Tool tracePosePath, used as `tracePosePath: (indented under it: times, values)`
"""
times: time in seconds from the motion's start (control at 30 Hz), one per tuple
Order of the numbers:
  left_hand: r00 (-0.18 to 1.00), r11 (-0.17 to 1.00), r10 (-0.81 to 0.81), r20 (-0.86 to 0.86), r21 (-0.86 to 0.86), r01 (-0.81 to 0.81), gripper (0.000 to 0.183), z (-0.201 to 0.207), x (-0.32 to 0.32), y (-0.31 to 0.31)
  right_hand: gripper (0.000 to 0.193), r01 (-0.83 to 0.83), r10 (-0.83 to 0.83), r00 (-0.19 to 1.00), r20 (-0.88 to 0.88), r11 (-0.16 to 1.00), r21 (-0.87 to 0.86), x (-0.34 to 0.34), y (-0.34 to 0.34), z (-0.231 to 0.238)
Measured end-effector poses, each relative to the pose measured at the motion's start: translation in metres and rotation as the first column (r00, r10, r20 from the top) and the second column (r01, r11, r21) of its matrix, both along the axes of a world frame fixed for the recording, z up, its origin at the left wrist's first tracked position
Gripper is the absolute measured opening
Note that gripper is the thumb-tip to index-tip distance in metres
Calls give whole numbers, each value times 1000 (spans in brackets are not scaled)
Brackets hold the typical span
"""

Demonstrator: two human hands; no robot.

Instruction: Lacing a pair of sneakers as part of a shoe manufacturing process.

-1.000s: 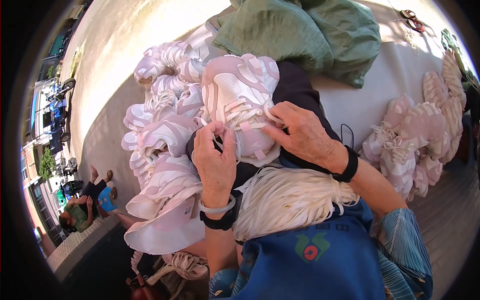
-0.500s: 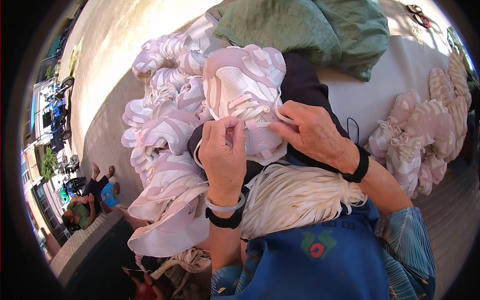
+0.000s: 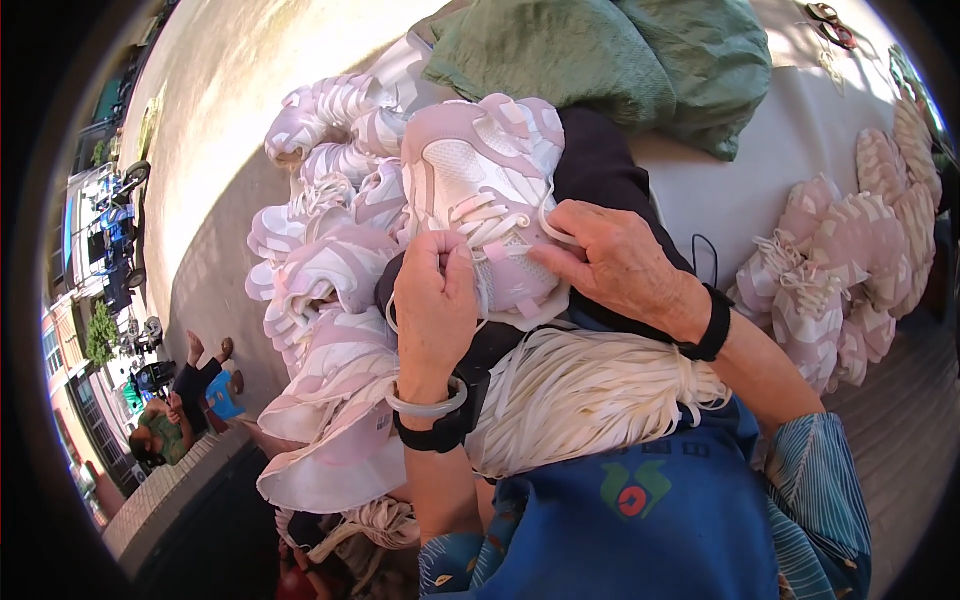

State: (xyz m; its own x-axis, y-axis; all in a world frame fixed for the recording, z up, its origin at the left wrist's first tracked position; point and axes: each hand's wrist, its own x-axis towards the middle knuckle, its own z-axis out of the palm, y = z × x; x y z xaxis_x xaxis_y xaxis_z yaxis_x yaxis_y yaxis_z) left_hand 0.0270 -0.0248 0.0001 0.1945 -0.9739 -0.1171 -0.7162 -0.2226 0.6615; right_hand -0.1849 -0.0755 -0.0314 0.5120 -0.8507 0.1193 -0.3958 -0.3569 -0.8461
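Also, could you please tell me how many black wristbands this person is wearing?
2: left wristband, beside the pale bangle on that wrist; right wristband, around the other wrist.

Shoe on trouser leg. Left hand at shoe's near left, right hand at near right, shoelace between shoe and right hand. Shoe pile left of shoe. Lace bundle between shoe and apron. Sack behind shoe, on sheet. Other shoe heap far right. 2 sandals beyond, top right. Seated person far left, past pile.
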Motion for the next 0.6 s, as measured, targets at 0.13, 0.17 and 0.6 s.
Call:
tracePosePath:
  times: [0.13,0.17,0.6]
  values:
    - [975,977,102,-199,202,-61,20,11,-2,-8,23,26,-27,1000,-14,999,-33,-2,2,-1]
    - [966,969,139,-219,232,-87,21,12,-4,-9,21,34,-36,998,-48,999,-33,-3,2,-2]
    - [987,987,159,-17,36,-158,17,-12,12,11,13,147,-139,983,119,988,-57,9,5,10]
